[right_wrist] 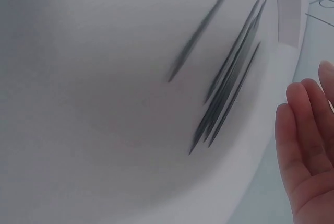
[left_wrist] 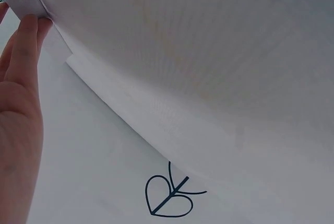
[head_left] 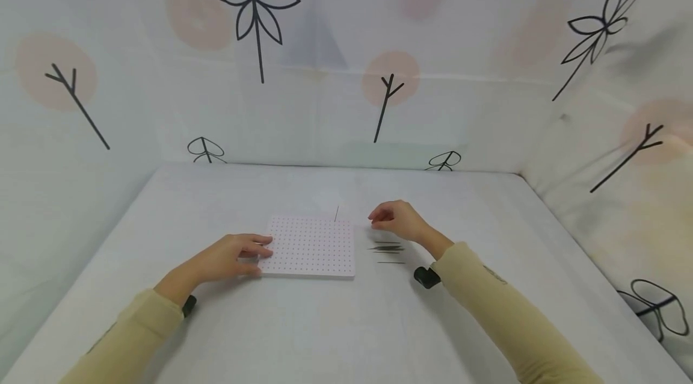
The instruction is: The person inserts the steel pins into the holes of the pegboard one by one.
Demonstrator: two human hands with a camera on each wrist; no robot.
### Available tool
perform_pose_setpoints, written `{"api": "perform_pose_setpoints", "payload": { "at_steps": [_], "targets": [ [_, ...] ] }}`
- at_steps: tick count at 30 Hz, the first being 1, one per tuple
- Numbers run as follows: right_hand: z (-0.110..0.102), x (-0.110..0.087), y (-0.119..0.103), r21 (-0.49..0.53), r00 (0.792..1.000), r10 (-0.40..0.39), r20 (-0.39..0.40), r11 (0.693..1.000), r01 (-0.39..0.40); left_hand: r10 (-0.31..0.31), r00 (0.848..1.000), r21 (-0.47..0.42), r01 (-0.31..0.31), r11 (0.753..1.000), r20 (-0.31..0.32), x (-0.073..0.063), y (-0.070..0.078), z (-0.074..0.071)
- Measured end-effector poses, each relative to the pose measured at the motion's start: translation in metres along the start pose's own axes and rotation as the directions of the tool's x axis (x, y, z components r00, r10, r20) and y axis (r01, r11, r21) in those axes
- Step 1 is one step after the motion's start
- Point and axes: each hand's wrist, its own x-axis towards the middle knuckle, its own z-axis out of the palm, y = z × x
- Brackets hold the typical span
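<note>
A white square board (head_left: 311, 248) dotted with rows of small holes lies flat on the table. One thin dark stick (head_left: 336, 213) stands nearly upright at its far edge, right of the middle. My left hand (head_left: 230, 256) rests against the board's left side with fingers extended; its fingertips (left_wrist: 37, 21) touch the edge in the left wrist view. To the right of the board lie several thin dark sticks (head_left: 387, 248), pointed at the ends in the right wrist view. My right hand (head_left: 402, 220) hovers just beyond them, fingers loosely bent, with nothing visible in it.
A white-covered table (head_left: 303, 330) carries everything. Behind and beside it hangs a pale cloth (head_left: 319, 113) printed with line-drawn plants. Dark wrist devices show below both sleeves, the right one (head_left: 427, 277) near the sticks.
</note>
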Motion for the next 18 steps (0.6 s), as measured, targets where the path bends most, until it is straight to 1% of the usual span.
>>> {"api": "perform_pose_setpoints", "payload": {
  "at_steps": [3, 12, 18],
  "targets": [
    [-0.002, -0.005, 0.002, 0.007, 1.000, 0.003, 0.010, 1.000, -0.003, -0.004, 1.000, -0.011, 0.004, 1.000, 0.000, 0.000, 0.000, 0.000],
    [-0.005, -0.013, 0.010, -0.038, 0.999, 0.018, 0.033, 0.999, -0.017, -0.006, 1.000, -0.019, 0.006, 1.000, 0.003, 0.001, -0.003, 0.001],
    [-0.008, -0.018, 0.015, -0.059, 0.998, 0.027, 0.055, 0.998, -0.023, -0.024, 1.000, -0.038, 0.025, 0.999, 0.010, 0.001, 0.000, 0.000]
  ]
}}
